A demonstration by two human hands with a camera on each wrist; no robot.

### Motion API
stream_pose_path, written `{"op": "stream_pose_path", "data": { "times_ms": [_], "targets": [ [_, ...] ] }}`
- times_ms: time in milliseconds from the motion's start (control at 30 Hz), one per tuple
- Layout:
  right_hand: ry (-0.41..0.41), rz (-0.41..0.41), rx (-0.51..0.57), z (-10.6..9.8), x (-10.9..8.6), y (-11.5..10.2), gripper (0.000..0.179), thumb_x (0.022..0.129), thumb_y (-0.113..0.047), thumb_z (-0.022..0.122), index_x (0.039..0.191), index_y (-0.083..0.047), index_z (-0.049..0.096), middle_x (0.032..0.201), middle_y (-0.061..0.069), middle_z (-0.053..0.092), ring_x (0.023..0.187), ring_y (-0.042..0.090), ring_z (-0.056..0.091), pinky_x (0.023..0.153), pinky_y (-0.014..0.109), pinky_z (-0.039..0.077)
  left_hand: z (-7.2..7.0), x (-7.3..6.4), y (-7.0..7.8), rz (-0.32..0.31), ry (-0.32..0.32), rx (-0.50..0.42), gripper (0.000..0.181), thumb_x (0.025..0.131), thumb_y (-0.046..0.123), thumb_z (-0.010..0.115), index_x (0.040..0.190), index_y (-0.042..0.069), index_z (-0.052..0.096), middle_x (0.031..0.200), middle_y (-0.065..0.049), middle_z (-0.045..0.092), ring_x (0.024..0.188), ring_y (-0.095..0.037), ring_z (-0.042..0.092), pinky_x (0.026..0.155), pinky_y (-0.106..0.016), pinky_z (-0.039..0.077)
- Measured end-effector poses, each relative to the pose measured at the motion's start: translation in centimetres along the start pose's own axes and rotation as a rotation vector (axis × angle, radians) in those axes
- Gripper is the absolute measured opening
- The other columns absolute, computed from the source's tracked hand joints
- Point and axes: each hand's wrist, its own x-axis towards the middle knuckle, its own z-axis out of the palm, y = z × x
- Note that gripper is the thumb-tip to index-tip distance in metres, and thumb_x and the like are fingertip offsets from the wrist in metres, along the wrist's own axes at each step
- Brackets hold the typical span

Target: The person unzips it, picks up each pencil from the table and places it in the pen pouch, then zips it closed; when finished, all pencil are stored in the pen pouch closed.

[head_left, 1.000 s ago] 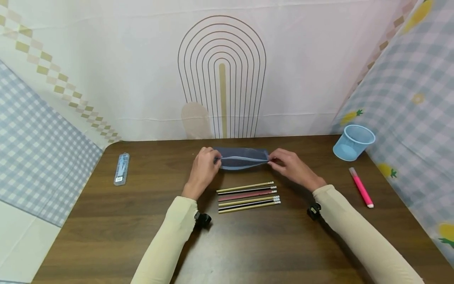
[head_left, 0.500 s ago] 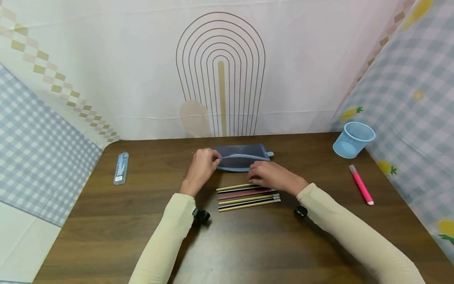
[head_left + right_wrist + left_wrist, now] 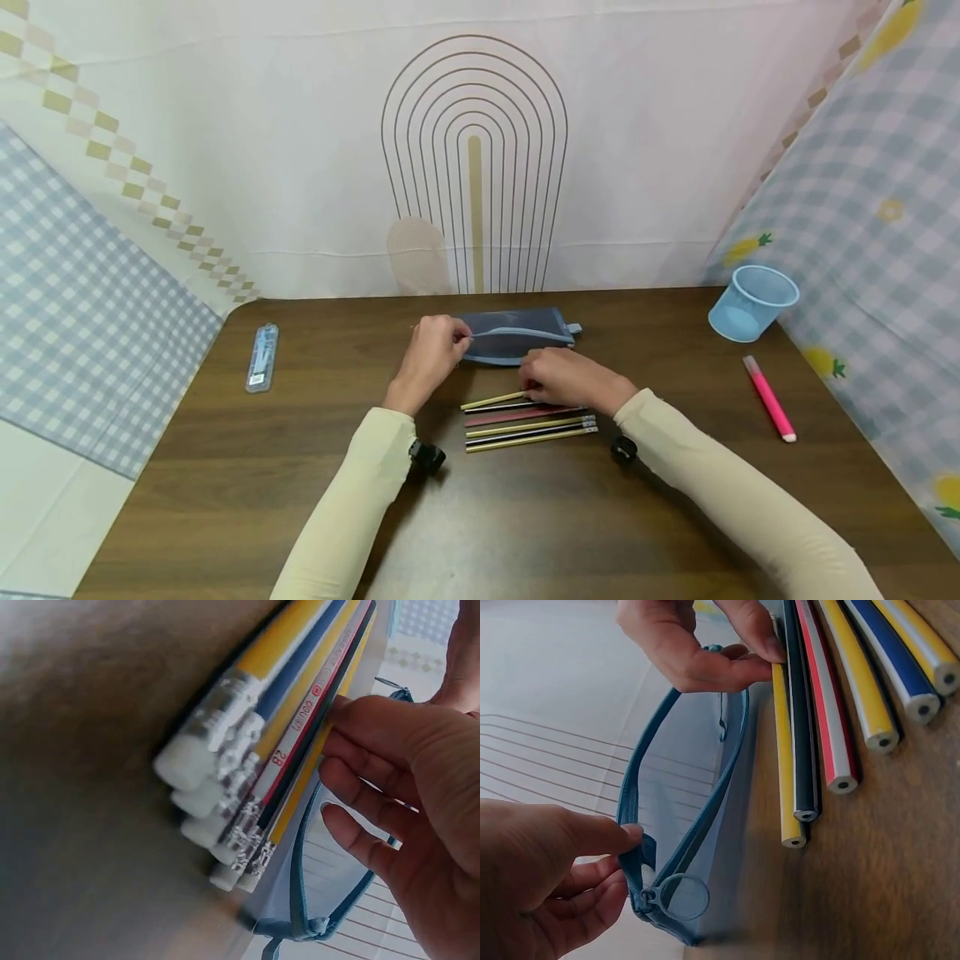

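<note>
A blue zip pencil pouch (image 3: 513,321) lies toward the back of the table, its zipper parted. My left hand (image 3: 429,358) pinches the pouch's rim at the left end, beside the zipper pull ring (image 3: 684,896). Just in front of the pouch my right hand (image 3: 573,377) pinches the farthest yellow pencil (image 3: 784,757) between thumb and finger. That pencil slants slightly against the others in the head view. Beside it lie a black pencil (image 3: 801,735), a red and white pencil (image 3: 829,720) and several more, erasers (image 3: 184,761) pointing right. My right hand covers part of the row.
A light blue mesh cup (image 3: 752,304) stands at the back right. In front of it lies a pink marker (image 3: 770,398). A slim clear-and-blue case (image 3: 262,358) lies at the left. Patterned cloth (image 3: 322,167) hangs behind the table (image 3: 337,517) and along both sides.
My right hand has let go of the pouch's right end, moved left and toward me, and taken hold of the farthest yellow pencil. My left hand stays on the pouch.
</note>
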Motion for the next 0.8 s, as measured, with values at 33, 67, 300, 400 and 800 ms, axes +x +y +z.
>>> {"op": "stream_pose_path", "data": {
  "times_ms": [33,67,300,400,800],
  "targets": [
    [0.004,-0.001,-0.003,-0.1,0.0,0.1,0.006,0.093,-0.014,0.071,0.089,-0.017,0.074,0.089,-0.006,0.068,0.082,0.007,0.059,0.075,0.027,0.054,0.0,0.0,0.0,-0.004,-0.004,-0.006,0.008,0.091,0.01,0.073,0.092,0.006,0.08,0.089,-0.007,0.078,0.083,-0.018,0.072,0.076,-0.033,0.059],
    [0.008,0.004,0.005,-0.3,0.0,0.2,0.005,0.093,-0.015,0.07,0.089,-0.017,0.073,0.089,-0.006,0.068,0.082,0.007,0.058,0.074,0.026,0.053,0.1,0.0,-0.1,-0.008,-0.008,-0.01,0.008,0.092,0.01,0.073,0.092,0.006,0.08,0.089,-0.007,0.078,0.082,-0.018,0.071,0.076,-0.033,0.059],
    [0.003,0.096,0.303,-3.2,-1.3,0.6,0.005,0.092,-0.01,0.068,0.092,-0.015,0.07,0.085,-0.008,0.064,0.076,0.006,0.055,0.068,0.024,0.051,0.0,0.2,-0.2,-0.007,0.005,-0.023,0.007,0.09,0.009,0.074,0.09,0.006,0.08,0.086,-0.006,0.078,0.079,-0.017,0.071,0.074,-0.032,0.058],
    [-0.064,0.118,0.49,-4.1,-2.3,0.2,0.013,0.092,-0.006,0.065,0.102,-0.012,0.072,0.087,-0.006,0.065,0.078,0.006,0.058,0.07,0.024,0.052,-0.3,0.2,-0.1,-0.004,0.01,-0.026,0.006,0.09,0.009,0.074,0.089,0.007,0.08,0.086,-0.006,0.077,0.079,-0.017,0.071,0.075,-0.033,0.058],
    [-0.173,0.522,1.48,-0.9,-1.9,-0.7,0.021,0.098,0.001,0.051,0.108,0.013,0.065,0.096,0.015,0.074,0.084,0.015,0.073,0.077,0.029,0.061,-0.3,-0.1,0.2,-0.02,0.003,-0.019,0.006,0.09,0.011,0.074,0.089,0.007,0.079,0.086,-0.006,0.077,0.079,-0.017,0.07,0.075,-0.033,0.058]
  ]
}}
